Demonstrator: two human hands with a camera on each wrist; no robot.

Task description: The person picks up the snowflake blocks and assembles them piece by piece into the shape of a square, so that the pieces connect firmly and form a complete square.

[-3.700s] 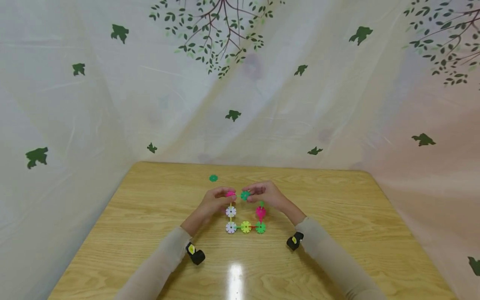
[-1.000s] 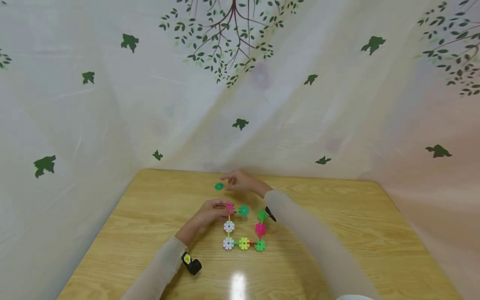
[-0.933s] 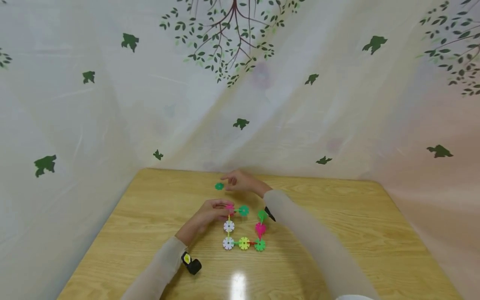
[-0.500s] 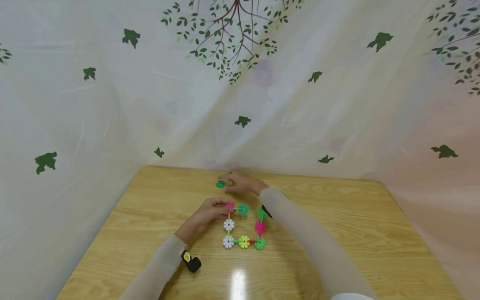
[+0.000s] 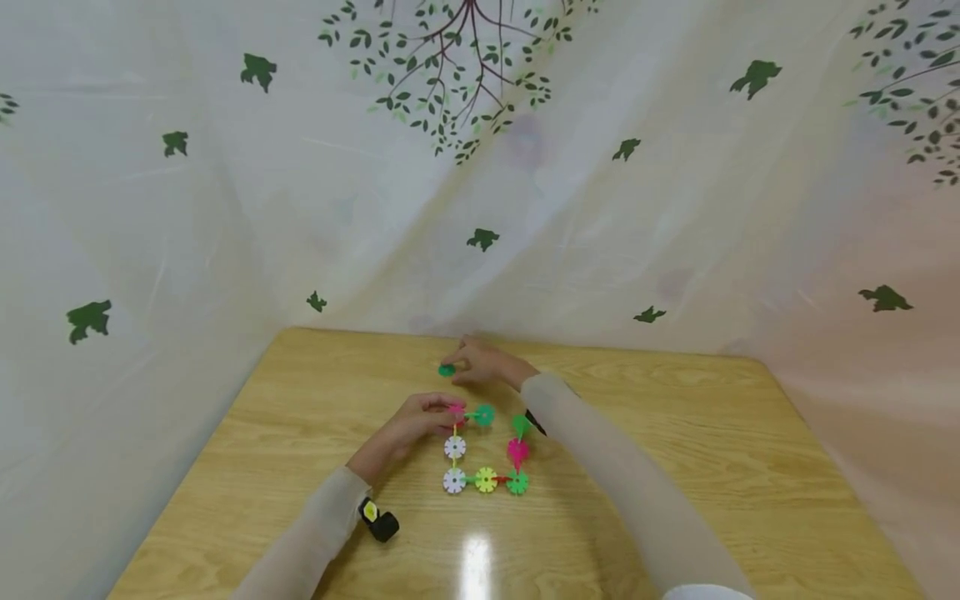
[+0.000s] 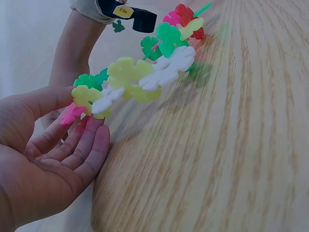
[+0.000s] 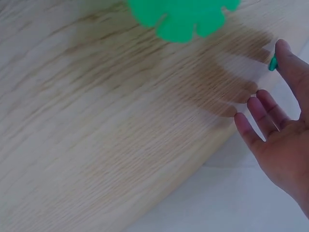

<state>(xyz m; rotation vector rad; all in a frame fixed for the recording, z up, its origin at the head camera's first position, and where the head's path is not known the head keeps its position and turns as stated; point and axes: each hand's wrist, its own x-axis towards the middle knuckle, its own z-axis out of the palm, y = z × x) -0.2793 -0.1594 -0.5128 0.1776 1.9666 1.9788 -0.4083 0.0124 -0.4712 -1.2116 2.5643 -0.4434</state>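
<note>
My left hand [image 5: 422, 417] pinches a pink snowflake disc [image 6: 71, 114] at the far left corner of a chain of interlocking discs. The chain bends in an open square: two white discs [image 5: 454, 447], a yellow disc [image 5: 486, 480], a green disc [image 5: 517, 482], a pink one and another green up the right side. A teal-green disc [image 5: 483, 415] juts right from the held corner, apart from the right side's end. Farther back, my right hand [image 5: 483, 364] pinches a loose green disc [image 5: 447, 370]; in the right wrist view that green disc [image 7: 273, 64] shows edge-on at the thumb.
The wooden table [image 5: 300, 500] meets a pale curtain [image 5: 375, 208] with printed leaves and birds just behind the right hand. The right sleeve [image 5: 615, 475] passes beside the chain's right end. A black wrist camera [image 5: 379, 520] sits on the left wrist.
The right hand has left the teal-green disc on the chain, reached back to the loose green disc and closed its fingertips on it. The left hand keeps its hold on the chain's corner.
</note>
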